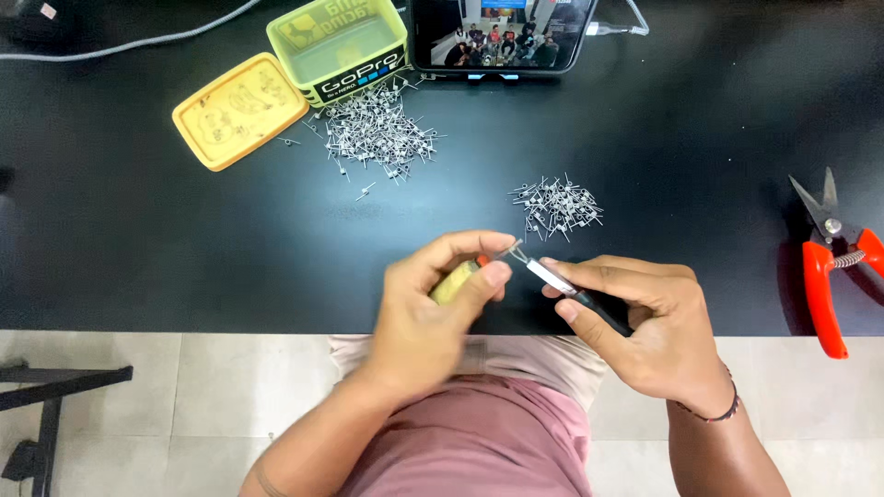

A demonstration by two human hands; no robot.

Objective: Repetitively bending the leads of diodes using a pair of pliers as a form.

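Far left on the black table (138, 239): a yellow lid (239, 110) lying flat, and just right of it a yellow-green box (339, 48), open. Below the box is a big pile of small wire coils (378, 129), with a few strays beside it. A phone (502, 35) stands at the table's back edge with its screen lit.

The left hand (428, 317) is at the near edge, fingers (493, 274) clamped on a small yellowish tool (456, 283) with an orange bit at its top. A single wire coil (512, 249) sits at the tool's tip, between the two hands and just above the thumb. Whether the coil is on the tool or only touching it, I cannot tell because of blur.

The right hand (645, 322) has its fingers closed on a slim black-handled tool with a silver tip (575, 294). Its long axis runs from lower right up to upper left, with the tip pointing at the coil, very near it or touching. The left hand is nearer the coil.

Beyond the hands is a smaller pile of coils (557, 207), closer to the right hand. At the far right, red-handled snips (833, 267) lie well apart from everything.
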